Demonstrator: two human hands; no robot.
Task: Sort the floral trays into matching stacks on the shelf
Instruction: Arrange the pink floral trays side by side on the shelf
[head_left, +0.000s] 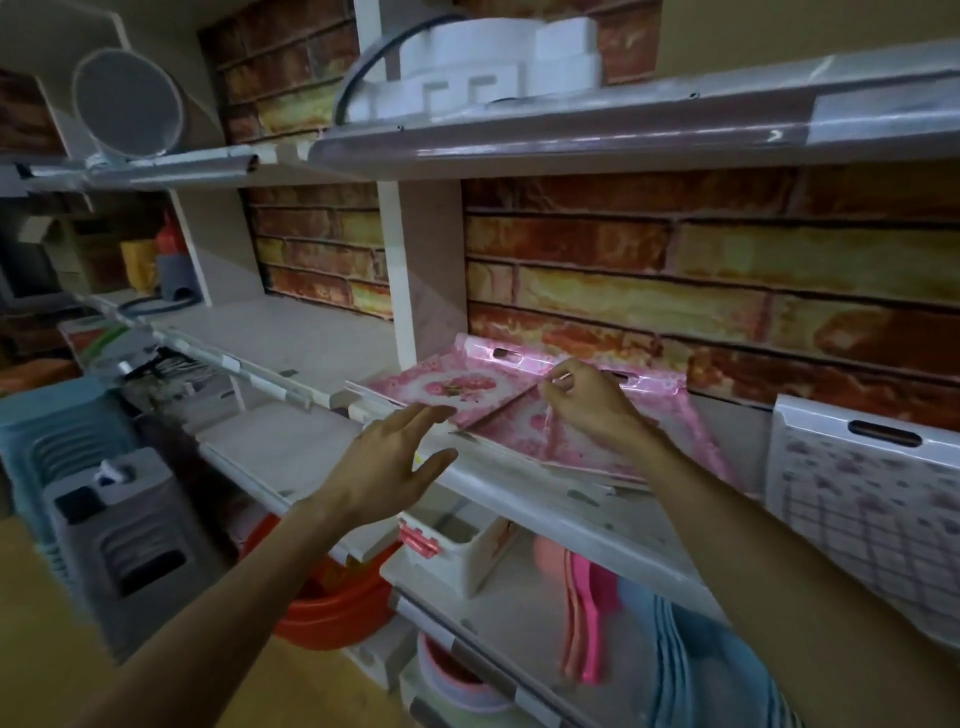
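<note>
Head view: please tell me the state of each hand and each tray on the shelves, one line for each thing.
Left hand: open, fingers spread, hovering at the shelf edge, holding nothing.
Right hand: pinching the clear wrapper over the right pink tray.
Left pink floral tray: lying flat on the shelf, wrapped.
Right pink floral tray: lying flat, overhanging the shelf edge.
White floral tray: standing tilted at the far right.

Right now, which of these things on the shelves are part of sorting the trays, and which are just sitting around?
Part of the job: pink floral trays; white floral tray; shelf; right hand pinching the plastic wrap; left hand, open.

Just lying about: orange basin; pink paddles; grey stools; white box.
</note>
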